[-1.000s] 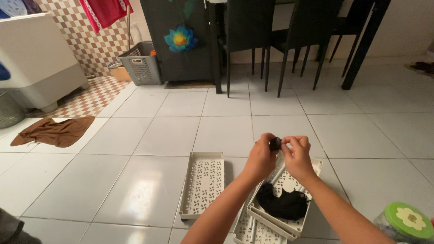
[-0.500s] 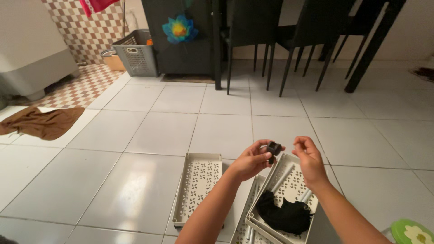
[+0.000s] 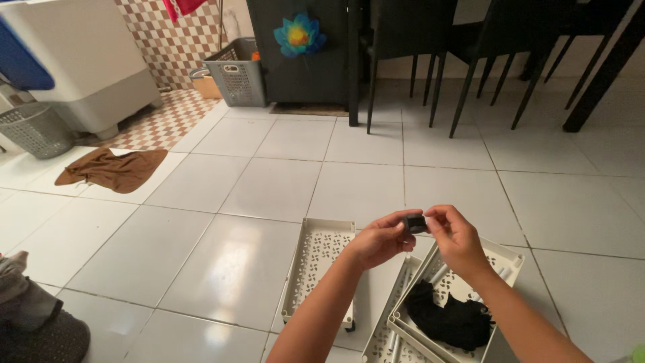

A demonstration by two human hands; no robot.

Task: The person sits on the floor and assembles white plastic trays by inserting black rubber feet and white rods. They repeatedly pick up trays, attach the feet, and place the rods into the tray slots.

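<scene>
Both of my hands pinch one small black block-shaped piece (image 3: 415,223) in front of me, above the floor. My left hand (image 3: 379,238) grips it from the left with thumb and fingertips, and my right hand (image 3: 457,238) grips it from the right. Below the hands, a stack of white perforated plastic trays (image 3: 507,259) rests on the tiles, and the top one holds a black cloth (image 3: 450,319). Another white perforated tray (image 3: 321,265) lies flat on the floor just left of my left forearm.
A brown cloth (image 3: 113,168) lies on the tiles at left. A grey laundry basket (image 3: 238,81) stands by a dark cabinet with a blue flower decoration (image 3: 297,33). Black chairs and table legs (image 3: 470,60) fill the back. A white appliance (image 3: 80,67) and a grey bin (image 3: 37,129) are far left.
The view has tilted down and shifted slightly. My hands stay together on the small black piece, now a little lower and closer to the trays.
</scene>
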